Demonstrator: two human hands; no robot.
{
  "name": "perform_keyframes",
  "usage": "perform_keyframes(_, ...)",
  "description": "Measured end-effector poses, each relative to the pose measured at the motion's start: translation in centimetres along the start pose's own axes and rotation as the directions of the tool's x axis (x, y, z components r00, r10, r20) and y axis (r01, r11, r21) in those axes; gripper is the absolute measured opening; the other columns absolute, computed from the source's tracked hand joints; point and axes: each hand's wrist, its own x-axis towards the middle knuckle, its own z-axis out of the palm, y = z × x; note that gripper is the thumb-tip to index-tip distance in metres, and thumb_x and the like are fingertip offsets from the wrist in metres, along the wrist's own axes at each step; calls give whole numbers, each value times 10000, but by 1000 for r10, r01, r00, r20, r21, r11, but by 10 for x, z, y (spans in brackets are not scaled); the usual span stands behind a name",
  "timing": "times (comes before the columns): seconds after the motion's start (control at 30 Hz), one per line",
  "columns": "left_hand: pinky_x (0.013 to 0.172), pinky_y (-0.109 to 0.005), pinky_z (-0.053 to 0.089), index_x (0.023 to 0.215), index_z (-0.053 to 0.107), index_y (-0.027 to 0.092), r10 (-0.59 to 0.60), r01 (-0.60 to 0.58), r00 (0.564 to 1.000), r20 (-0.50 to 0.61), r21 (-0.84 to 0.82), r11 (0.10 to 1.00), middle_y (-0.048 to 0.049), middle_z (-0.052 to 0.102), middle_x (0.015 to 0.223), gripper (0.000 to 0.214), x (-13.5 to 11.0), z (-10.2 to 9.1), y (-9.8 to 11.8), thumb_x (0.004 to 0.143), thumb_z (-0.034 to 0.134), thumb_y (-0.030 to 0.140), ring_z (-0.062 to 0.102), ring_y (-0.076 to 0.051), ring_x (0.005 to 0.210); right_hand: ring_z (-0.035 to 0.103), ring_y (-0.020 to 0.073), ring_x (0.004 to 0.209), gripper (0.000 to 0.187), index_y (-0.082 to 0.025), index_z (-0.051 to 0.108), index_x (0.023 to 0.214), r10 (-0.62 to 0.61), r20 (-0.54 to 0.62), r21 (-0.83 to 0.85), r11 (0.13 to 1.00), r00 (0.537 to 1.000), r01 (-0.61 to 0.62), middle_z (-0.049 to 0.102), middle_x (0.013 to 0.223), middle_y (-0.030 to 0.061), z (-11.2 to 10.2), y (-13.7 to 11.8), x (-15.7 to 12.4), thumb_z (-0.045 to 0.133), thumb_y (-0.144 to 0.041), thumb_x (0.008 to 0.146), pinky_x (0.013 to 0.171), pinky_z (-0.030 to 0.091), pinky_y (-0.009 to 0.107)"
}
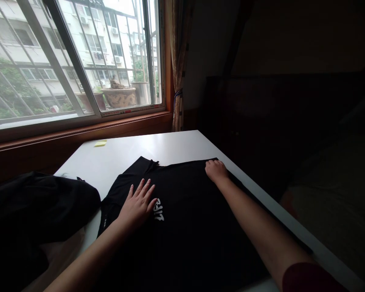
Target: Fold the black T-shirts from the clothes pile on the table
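Note:
A black T-shirt [188, 211] with white lettering lies spread over the white table [179, 144]. Its sleeve and collar side points to the left. My left hand [138, 202] rests flat on the shirt beside the lettering, fingers spread. At the far right corner of the shirt, my right hand [215, 169] has its fingers curled closed on the hem. The near part of the shirt runs into shadow, so its lower edge is hard to make out.
A heap of dark cloth [42, 202] lies at the left, overlapping the table edge. Yellow sticky notes [100, 143] sit near the far left corner. Beyond are a barred window [79, 56] and a tied curtain [178, 81]. The right side is very dark.

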Motion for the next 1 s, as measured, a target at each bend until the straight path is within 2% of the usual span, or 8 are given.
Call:
perform_keyframes(0.1, 1219, -614, 173, 1577, 314, 313, -54, 54, 998, 14, -26, 998, -31, 220, 1648, 588, -27, 3, -4, 1037, 373, 537, 112, -311, 1531, 543, 377, 1234, 368, -119, 719, 1175, -60, -3, 27, 998, 998, 61, 671, 1248, 218, -8, -38, -7, 462, -150, 913, 1087, 329, 533)
perform_keyframes(0.2, 1225, -599, 174, 1576, 316, 315, -113, 113, 993, 17, -23, 993, -30, 223, 1646, 585, -42, 9, -12, 1036, 369, 533, 131, -302, 1528, 445, 304, 1386, 438, -201, 622, 1362, -158, 14, 98, 983, 987, 156, 570, 1453, 112, -11, -99, -37, 403, -271, 990, 1164, 295, 479)
perform_keyframes(0.3, 1231, -578, 163, 1576, 323, 282, -139, 140, 990, 26, -1, 990, -44, 218, 1646, 596, -46, 13, -15, 1036, 358, 531, 146, -289, 1529, 327, 268, 1480, 536, -278, 473, 1501, -373, 96, 312, 892, 923, 328, 402, 1592, 40, -12, -158, -83, 416, -470, 1003, 1209, 243, 487)
perform_keyframes(0.4, 1231, -573, 154, 1579, 316, 257, -139, 138, 989, 45, 35, 990, -54, 190, 1652, 609, -45, 12, -14, 1035, 360, 527, 134, -283, 1533, 264, 251, 1512, 632, -295, 367, 1562, -491, 176, 405, 826, 853, 392, 315, 1632, 33, -17, -182, -119, 442, -553, 989, 1235, 180, 478)
perform_keyframes(0.47, 1233, -568, 140, 1583, 305, 243, -140, 138, 989, 54, 44, 989, -56, 176, 1655, 615, -45, 11, -12, 1039, 351, 526, 126, -279, 1535, 254, 258, 1516, 641, -276, 365, 1565, -467, 220, 400, 844, 857, 357, 306, 1634, 51, -22, -175, -128, 430, -562, 995, 1238, 164, 488)
perform_keyframes(0.53, 1234, -565, 131, 1585, 300, 227, -147, 145, 987, 58, 39, 989, -61, 174, 1656, 624, -45, 10, -12, 1041, 338, 532, 124, -280, 1536, 255, 264, 1516, 625, -270, 385, 1555, -408, 240, 363, 879, 881, 308, 311, 1632, 60, -25, -152, -127, 414, -563, 1003, 1236, 162, 496)
perform_keyframes(0.83, 1238, -548, 114, 1591, 272, 255, -180, 176, 979, 98, 47, 983, -43, 140, 1662, 626, -41, 6, -13, 1045, 328, 555, 103, -252, 1541, 266, 266, 1513, 592, -285, 404, 1539, -56, 271, 82, 996, 961, 35, 315, 1636, 59, -30, -2, -113, 346, -562, 1020, 1221, 214, 497)
perform_keyframes(1.0, 1237, -543, 114, 1591, 269, 265, -187, 181, 977, 98, 66, 981, -39, 140, 1665, 611, -38, 8, -14, 1050, 336, 543, 103, -250, 1541, 226, 252, 1526, 634, -289, 357, 1561, 37, 319, -1, 999, 947, -39, 272, 1656, 39, -33, 26, -109, 273, -604, 1017, 1228, 199, 491)
